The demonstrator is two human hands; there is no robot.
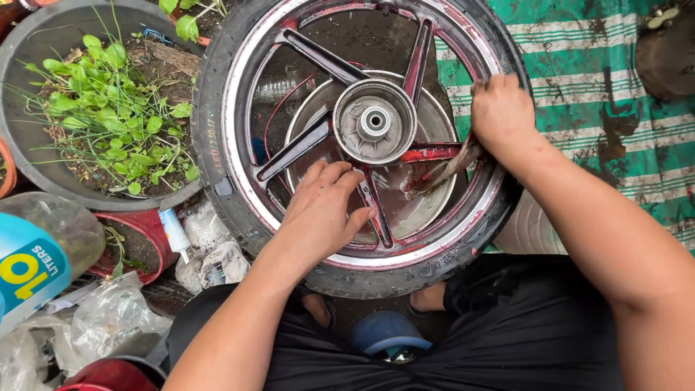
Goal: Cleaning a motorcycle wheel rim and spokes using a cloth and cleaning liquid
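Note:
A motorcycle wheel (239,210) with a black tyre and a dark five-spoke rim stained red lies flat in front of me. Its grey hub (374,121) sits at the centre. Under the wheel stands a metal basin (427,210) holding murky water. My left hand (322,210) rests flat on a lower spoke, fingers together, holding nothing. My right hand (501,114) is at the rim's right side, closed around a dirty brush (445,170) whose end points down between the spokes toward the basin.
A grey pot of green plants (108,116) stands at the left, touching the tyre. A clear water jug with a blue label (32,253), plastic bags (108,318) and a red pot (137,246) crowd the lower left. A green striped tarp (601,80) covers the right.

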